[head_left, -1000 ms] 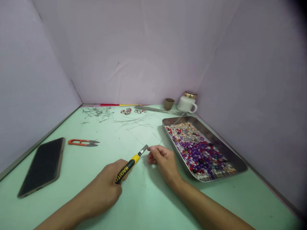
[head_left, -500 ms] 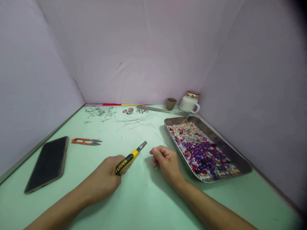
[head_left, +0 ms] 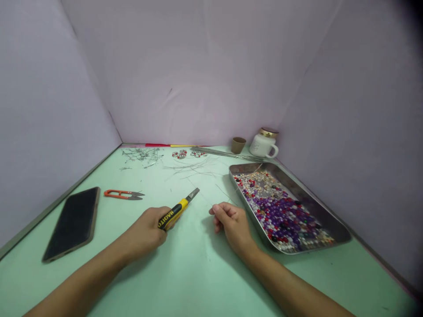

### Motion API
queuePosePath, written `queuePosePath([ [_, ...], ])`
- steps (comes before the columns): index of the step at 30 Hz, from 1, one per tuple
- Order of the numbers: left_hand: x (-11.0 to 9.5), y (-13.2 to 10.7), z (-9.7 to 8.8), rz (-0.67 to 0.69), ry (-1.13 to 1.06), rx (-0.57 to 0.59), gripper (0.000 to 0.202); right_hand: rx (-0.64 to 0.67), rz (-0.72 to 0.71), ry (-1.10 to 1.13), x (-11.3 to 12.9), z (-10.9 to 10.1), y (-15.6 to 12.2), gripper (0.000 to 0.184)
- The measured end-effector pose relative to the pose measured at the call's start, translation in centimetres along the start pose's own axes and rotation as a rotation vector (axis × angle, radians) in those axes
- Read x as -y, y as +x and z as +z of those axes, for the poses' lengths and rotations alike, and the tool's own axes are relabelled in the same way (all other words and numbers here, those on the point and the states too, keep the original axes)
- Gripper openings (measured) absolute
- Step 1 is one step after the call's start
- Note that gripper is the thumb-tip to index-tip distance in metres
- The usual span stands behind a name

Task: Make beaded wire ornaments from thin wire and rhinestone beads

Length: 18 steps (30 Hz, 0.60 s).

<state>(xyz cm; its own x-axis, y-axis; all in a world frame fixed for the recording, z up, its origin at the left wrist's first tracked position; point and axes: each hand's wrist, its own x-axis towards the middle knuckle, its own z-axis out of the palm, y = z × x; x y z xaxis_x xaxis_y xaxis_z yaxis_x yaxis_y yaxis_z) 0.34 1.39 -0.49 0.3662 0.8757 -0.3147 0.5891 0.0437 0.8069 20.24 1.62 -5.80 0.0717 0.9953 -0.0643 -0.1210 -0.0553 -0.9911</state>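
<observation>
My left hand (head_left: 147, 231) is closed round a yellow and black utility knife (head_left: 176, 210), its short blade pointing up and to the right above the green table (head_left: 198, 273). My right hand (head_left: 231, 222) rests on the table just right of the blade, thumb and forefinger pinched on a thin wire (head_left: 201, 193) that runs away to the upper left. A steel tray (head_left: 317, 207) full of purple, red and pearl beads lies right beside my right hand.
A black phone (head_left: 73, 222) lies at the left, with orange thread snips (head_left: 123, 194) behind it. Wire scraps (head_left: 142, 155) and small beaded pieces (head_left: 180, 154) lie along the back. A brown cup (head_left: 238, 145) and white lidded mug (head_left: 264, 144) stand in the corner. Lilac walls enclose three sides.
The knife and my left hand have drawn away to the left from my right hand, opening a gap between blade and fingers. My right hand stays pinched in place. The view has shifted slightly.
</observation>
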Motion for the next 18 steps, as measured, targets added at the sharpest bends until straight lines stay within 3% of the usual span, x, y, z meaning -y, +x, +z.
queuePosePath([
  [6, -0.6, -0.4, -0.3, -0.015, -0.072, 0.061, 0.018, 0.001, 0.033, 0.022, -0.2, -0.1, 0.2, 0.027],
  [13, 0.1, -0.2, -0.9, -0.067, -0.102, 0.026, 0.018, 0.025, 0.049, 0.016, -0.1, -0.2, 0.2, 0.026],
  [18, 1.0, 0.3, -1.9, -0.119, -0.103, -0.159, 0.018, 0.026, 0.047, 0.002, -0.5, -0.3, 0.4, 0.027],
])
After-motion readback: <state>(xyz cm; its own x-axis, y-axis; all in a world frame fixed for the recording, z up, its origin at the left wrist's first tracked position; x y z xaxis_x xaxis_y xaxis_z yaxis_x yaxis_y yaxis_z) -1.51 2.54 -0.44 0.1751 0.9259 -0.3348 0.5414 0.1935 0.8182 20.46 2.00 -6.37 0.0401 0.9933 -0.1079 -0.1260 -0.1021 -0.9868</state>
